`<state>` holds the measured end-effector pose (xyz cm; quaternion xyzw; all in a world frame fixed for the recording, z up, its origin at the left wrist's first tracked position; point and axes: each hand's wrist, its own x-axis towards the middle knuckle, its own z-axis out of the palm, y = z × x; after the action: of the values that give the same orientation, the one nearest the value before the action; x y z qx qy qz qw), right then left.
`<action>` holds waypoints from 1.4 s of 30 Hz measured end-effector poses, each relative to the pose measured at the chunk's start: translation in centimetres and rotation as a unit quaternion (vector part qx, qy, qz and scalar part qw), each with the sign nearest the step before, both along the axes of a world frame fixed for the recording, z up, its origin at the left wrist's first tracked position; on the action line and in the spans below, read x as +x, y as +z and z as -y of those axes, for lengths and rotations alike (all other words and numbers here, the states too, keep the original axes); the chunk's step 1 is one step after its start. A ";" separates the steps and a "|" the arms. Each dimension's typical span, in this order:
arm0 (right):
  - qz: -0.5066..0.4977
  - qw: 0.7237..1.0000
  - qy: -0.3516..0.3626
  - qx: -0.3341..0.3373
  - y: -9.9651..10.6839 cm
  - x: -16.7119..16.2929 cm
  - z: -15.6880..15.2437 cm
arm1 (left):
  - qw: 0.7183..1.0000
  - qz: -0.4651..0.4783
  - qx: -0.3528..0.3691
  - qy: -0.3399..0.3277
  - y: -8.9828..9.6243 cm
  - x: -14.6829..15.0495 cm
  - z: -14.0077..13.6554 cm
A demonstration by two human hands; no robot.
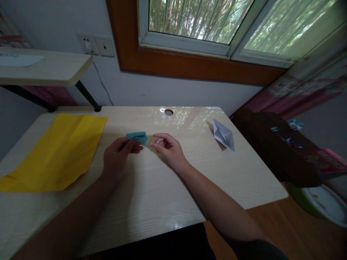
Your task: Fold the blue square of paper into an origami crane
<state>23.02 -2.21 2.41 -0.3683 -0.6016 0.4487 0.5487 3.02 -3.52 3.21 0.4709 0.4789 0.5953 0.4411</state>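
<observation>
A small folded piece of blue paper is pinched between the thumb and fingers of my left hand, a little above the desk. Its right end comes to a blunt point. Just right of it, my right hand hovers with thumb and fingertips apart and a gap between them; nothing shows in it. The two hands do not touch. My left fingers cover the lower left part of the blue paper.
On the pale desk, a large creased yellow sheet lies at the left and a folded white paper shape stands at the right. A raised shelf is at back left, with a cable hole near the back edge.
</observation>
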 end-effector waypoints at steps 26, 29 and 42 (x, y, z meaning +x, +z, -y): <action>-0.006 0.998 0.063 0.000 0.3 1.2 -0.6 | 0.961 -0.189 0.120 -0.165 -1.1 -1.6 -0.8; 0.012 0.998 0.056 0.003 0.1 1.2 -0.6 | 0.959 -0.202 0.123 -0.158 -0.8 -1.5 -0.9; 0.005 0.995 0.099 0.001 0.4 1.4 -0.2 | 0.975 -0.150 0.086 -0.141 -0.2 -1.0 -0.7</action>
<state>24.39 -2.00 2.83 -0.3085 -0.6382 0.4989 0.4987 2.05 -2.87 3.06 0.6537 0.4157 0.4887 0.4013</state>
